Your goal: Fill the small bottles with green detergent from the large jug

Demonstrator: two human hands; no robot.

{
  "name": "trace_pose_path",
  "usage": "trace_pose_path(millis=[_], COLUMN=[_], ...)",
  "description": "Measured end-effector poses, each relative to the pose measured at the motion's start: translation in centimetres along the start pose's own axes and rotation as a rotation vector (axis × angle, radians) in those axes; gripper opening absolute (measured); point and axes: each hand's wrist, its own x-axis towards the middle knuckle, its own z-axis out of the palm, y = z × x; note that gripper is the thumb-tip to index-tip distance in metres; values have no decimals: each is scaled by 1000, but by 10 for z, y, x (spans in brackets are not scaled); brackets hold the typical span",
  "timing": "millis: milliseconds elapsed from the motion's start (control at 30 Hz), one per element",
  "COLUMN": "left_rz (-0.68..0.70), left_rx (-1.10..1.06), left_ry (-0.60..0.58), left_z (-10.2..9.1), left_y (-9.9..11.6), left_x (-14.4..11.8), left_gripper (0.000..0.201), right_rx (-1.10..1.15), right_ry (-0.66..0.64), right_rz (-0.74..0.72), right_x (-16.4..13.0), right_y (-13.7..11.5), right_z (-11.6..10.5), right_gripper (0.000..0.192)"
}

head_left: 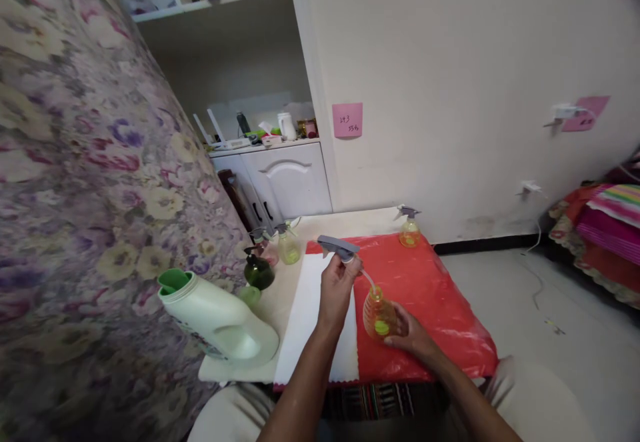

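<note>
My left hand (338, 289) holds a grey trigger sprayer head (338, 247) lifted above the table, its thin dip tube (369, 281) running down into an orange spray bottle (378, 313). My right hand (411, 335) grips that bottle from the right, low over the red plastic sheet (430, 295). The bottle has a green patch near its base. A white cloth (310, 322) lies under my left forearm.
A large white detergent jug with a green spout (215, 325) lies on its side at the table's left. A dark green pump bottle (258, 270), two small spray bottles (287, 245) and another orange spray bottle (409, 229) stand behind. A floral curtain (75, 195) hangs left.
</note>
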Motion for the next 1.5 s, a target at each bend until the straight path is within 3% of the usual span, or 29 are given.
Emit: trace_pose_path(millis=[200, 500, 767, 1033, 1300, 1500], left_rz=[-16, -50, -133, -239, -388, -459], left_rx=[-94, -467, -649, -831, -857, -831], left_ry=[61, 164, 225, 286, 369, 382], left_z=[-7, -20, -40, -69, -97, -108], left_y=[-6, -17, -37, -54, -92, -126], left_x=[1, 0, -1, -3, -3, -8], left_gripper=[28, 27, 28, 24, 5, 7], right_rx=[-118, -215, -303, -584, -826, -854], right_ry=[73, 162, 192, 288, 340, 347], right_rz=[-29, -17, -19, -34, -79, -78], right_x=[2, 1, 0, -1, 0, 1], right_y=[4, 3, 6, 5, -2, 10], right_z=[-5, -9, -13, -18, -23, -27], right_gripper=[78, 74, 76, 75, 73, 74])
